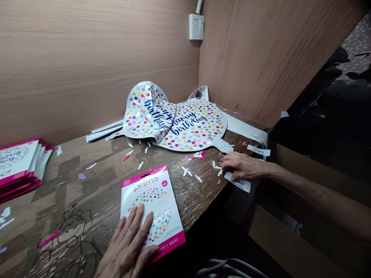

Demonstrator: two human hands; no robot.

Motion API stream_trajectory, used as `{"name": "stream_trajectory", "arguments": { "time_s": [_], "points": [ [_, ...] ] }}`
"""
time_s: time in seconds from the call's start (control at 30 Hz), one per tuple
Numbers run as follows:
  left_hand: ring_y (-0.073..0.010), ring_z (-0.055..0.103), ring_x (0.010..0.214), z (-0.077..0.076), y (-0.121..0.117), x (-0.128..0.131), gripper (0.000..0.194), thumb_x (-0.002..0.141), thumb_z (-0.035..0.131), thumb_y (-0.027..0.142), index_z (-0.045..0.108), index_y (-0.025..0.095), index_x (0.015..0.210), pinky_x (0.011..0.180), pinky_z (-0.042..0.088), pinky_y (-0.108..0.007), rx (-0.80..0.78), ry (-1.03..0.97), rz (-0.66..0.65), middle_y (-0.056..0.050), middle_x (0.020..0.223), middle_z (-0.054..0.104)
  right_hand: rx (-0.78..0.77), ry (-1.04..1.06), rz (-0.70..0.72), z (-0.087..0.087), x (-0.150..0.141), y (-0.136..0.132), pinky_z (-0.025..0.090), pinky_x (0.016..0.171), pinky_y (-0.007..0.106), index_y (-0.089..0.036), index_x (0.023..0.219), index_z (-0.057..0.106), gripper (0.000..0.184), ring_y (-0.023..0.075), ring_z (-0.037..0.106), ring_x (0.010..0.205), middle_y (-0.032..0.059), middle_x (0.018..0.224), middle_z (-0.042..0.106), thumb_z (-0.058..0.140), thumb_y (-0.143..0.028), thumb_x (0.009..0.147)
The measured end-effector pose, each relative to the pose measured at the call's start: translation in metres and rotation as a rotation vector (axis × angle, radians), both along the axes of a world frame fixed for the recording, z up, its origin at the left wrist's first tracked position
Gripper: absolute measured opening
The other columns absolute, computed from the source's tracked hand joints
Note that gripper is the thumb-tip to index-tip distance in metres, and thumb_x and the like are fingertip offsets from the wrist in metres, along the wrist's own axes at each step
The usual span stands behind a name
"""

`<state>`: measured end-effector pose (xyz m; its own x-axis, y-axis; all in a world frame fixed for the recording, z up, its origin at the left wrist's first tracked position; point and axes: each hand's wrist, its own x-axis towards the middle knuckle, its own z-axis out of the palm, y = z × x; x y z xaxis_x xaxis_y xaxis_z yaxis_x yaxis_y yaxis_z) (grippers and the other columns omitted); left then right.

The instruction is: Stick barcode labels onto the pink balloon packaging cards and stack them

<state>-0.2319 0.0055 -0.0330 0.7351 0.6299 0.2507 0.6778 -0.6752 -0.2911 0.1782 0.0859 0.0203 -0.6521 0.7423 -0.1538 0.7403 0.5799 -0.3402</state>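
Note:
My left hand (130,239) lies flat, fingers spread, on a white and pink balloon packet (150,181) printed "prima" with coloured dots. The packet rests near the table's front edge. At the right edge of the table, my right hand (242,165) has its fingers curled down onto a white barcode label (242,185); the fingertips are partly hidden. Another barcode label (259,150) sticks out just beyond that hand, beside a white backing strip (246,129). Behind it lie flat, dotted "happy birthday" foil balloons (197,127), overlapping, one tail close to my right hand.
A stack of similar packets (21,166) stands at the left. White and pink paper scraps (187,172) litter the wooden table (101,185). Wooden panels (101,58) rise behind, with a socket (196,27) in the corner. Below right is a cardboard box (272,231).

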Motion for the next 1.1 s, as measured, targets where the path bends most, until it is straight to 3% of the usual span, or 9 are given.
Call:
{"name": "stream_trajectory", "arguments": {
  "time_s": [0.27, 0.4, 0.57, 0.73, 0.83, 0.9, 0.97, 1.03, 1.1],
  "points": [
    [-0.0319, 0.034, 0.127, 0.003, -0.003, 0.002, 0.064, 0.086, 0.036, 0.049, 0.030, 0.011, 0.137, 0.092, 0.043, -0.048, -0.017, -0.008, 0.013, -0.020, 0.141, 0.031, -0.094, 0.043, -0.013, -0.012, 0.005, 0.011, 0.035, 0.072, 0.028, -0.017, 0.069, 0.060, 0.009, 0.0171, 0.049, 0.081, 0.0012, 0.079, 0.055, 0.068, -0.021, 0.069],
    [-0.0312, 0.033, 0.127, 0.003, -0.002, 0.003, 0.064, 0.086, 0.037, 0.048, 0.030, 0.012, 0.137, 0.094, 0.041, -0.047, -0.041, -0.011, 0.020, -0.019, 0.142, 0.030, -0.109, 0.132, -0.045, -0.012, 0.009, 0.008, 0.037, 0.073, 0.028, -0.017, 0.071, 0.060, 0.008, 0.0167, 0.052, 0.081, 0.0018, 0.080, 0.057, 0.065, -0.023, 0.073],
    [-0.0297, 0.033, 0.127, 0.001, -0.001, 0.002, 0.063, 0.086, 0.035, 0.048, 0.031, 0.012, 0.137, 0.099, 0.034, -0.046, -0.043, -0.031, 0.013, -0.019, 0.141, 0.033, 0.071, 0.252, -0.235, 0.003, 0.020, -0.012, 0.041, 0.070, 0.027, -0.017, 0.081, 0.060, 0.014, 0.0154, 0.056, 0.076, 0.0034, 0.080, 0.061, 0.049, -0.025, 0.085],
    [-0.0280, 0.032, 0.128, 0.000, -0.002, 0.000, 0.062, 0.086, 0.035, 0.048, 0.030, 0.014, 0.138, 0.103, 0.028, -0.045, -0.056, -0.055, 0.026, -0.017, 0.142, 0.032, 0.331, 0.343, -0.507, 0.005, 0.030, -0.060, 0.043, 0.069, 0.028, -0.020, 0.080, 0.061, 0.015, 0.0171, 0.057, 0.075, 0.0030, 0.078, 0.062, 0.049, -0.026, 0.084],
    [-0.0277, 0.033, 0.128, -0.002, -0.002, 0.000, 0.062, 0.087, 0.034, 0.049, 0.027, 0.016, 0.139, 0.104, 0.028, -0.045, -0.069, -0.082, 0.032, -0.016, 0.142, 0.031, 0.239, 0.546, -0.908, -0.024, 0.021, -0.102, 0.044, 0.057, 0.025, -0.021, 0.077, 0.062, 0.014, 0.0146, 0.056, 0.062, 0.0007, 0.070, 0.061, 0.055, -0.033, 0.080],
    [-0.0279, 0.033, 0.128, -0.003, -0.001, 0.000, 0.062, 0.087, 0.034, 0.049, 0.025, 0.018, 0.140, 0.104, 0.029, -0.046, -0.083, -0.098, 0.036, -0.015, 0.142, 0.031, 0.068, 0.682, -1.106, -0.056, 0.009, -0.126, 0.044, 0.048, 0.025, -0.020, 0.076, 0.063, 0.019, 0.0136, 0.052, 0.051, 0.0006, 0.063, 0.060, 0.058, -0.038, 0.076],
    [-0.0279, 0.035, 0.127, -0.004, -0.001, -0.001, 0.062, 0.087, 0.034, 0.049, 0.023, 0.020, 0.140, 0.103, 0.031, -0.046, -0.096, -0.114, 0.042, -0.013, 0.142, 0.032, -0.011, 0.836, -1.238, -0.090, -0.001, -0.142, 0.047, 0.049, 0.027, -0.019, 0.081, 0.064, 0.023, 0.0154, 0.055, 0.053, 0.0027, 0.067, 0.063, 0.061, -0.040, 0.073],
    [-0.0279, 0.036, 0.126, -0.003, -0.001, -0.001, 0.063, 0.086, 0.036, 0.050, 0.022, 0.021, 0.141, 0.102, 0.034, -0.046, -0.108, -0.123, 0.047, -0.012, 0.142, 0.032, 0.093, 0.905, -1.296, -0.114, -0.004, -0.146, 0.050, 0.052, 0.030, -0.018, 0.088, 0.064, 0.025, 0.0176, 0.058, 0.058, 0.0046, 0.073, 0.065, 0.059, -0.039, 0.076],
    [-0.0276, 0.038, 0.126, -0.003, 0.000, -0.001, 0.063, 0.085, 0.038, 0.050, 0.022, 0.023, 0.141, 0.102, 0.035, -0.045, -0.117, -0.135, 0.048, -0.011, 0.142, 0.033, 0.377, 0.833, -1.241, -0.120, 0.005, -0.143, 0.051, 0.059, 0.034, -0.019, 0.094, 0.063, 0.020, 0.0189, 0.060, 0.065, 0.0061, 0.081, 0.065, 0.054, -0.032, 0.081]
  ]
}}
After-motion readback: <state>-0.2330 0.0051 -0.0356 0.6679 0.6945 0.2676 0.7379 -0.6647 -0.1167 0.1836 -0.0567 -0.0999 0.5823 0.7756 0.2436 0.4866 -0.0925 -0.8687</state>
